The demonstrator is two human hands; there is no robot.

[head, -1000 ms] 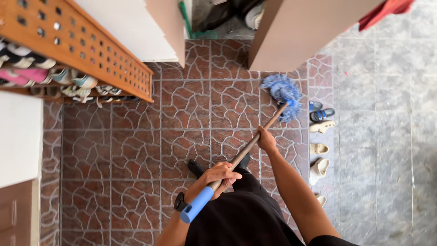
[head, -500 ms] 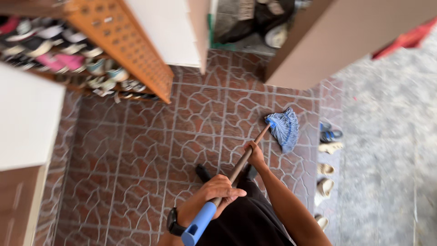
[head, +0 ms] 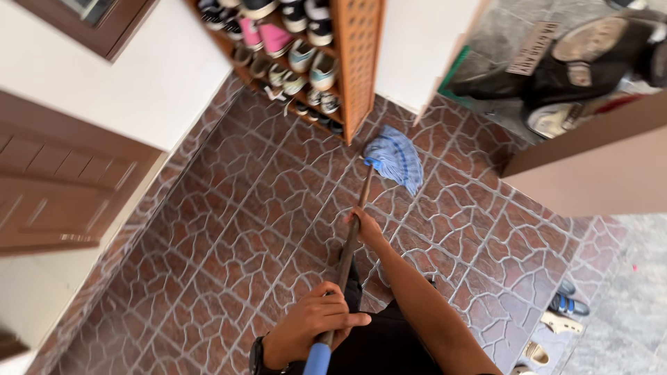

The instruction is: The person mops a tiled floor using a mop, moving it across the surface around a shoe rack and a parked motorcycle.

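1. The left hand (head: 313,325) is wrapped around the near end of the mop handle (head: 351,236), fingers curled tight over the brown shaft just above its blue grip (head: 317,360). A dark watch (head: 256,355) sits on that wrist.
2. The right hand (head: 363,226) is clamped on the same handle farther along, roughly halfway between the left hand and the mop head, with the arm stretched out straight from the lower right.
3. The mop handle runs almost straight away from the person, tilted a little to the right towards its far end.
4. The blue mop head (head: 394,160) lies on the floor at the far end of the handle, its strands spread to the right. It is just beside the lower corner of the wooden shoe rack (head: 358,62).
5. The floor (head: 229,229) is covered in reddish-brown tiles with a cracked-stone pattern and pale joints.
6. The shoe rack has a side panel full of small holes and holds rows of shoes (head: 292,42) in pink, white and dark colours.
7. A white wall (head: 139,83) and a brown door (head: 55,187) stand on the left.
8. Several sandals (head: 563,312) lie at the lower right, where the brown tiles meet grey paving, well apart from the mop.
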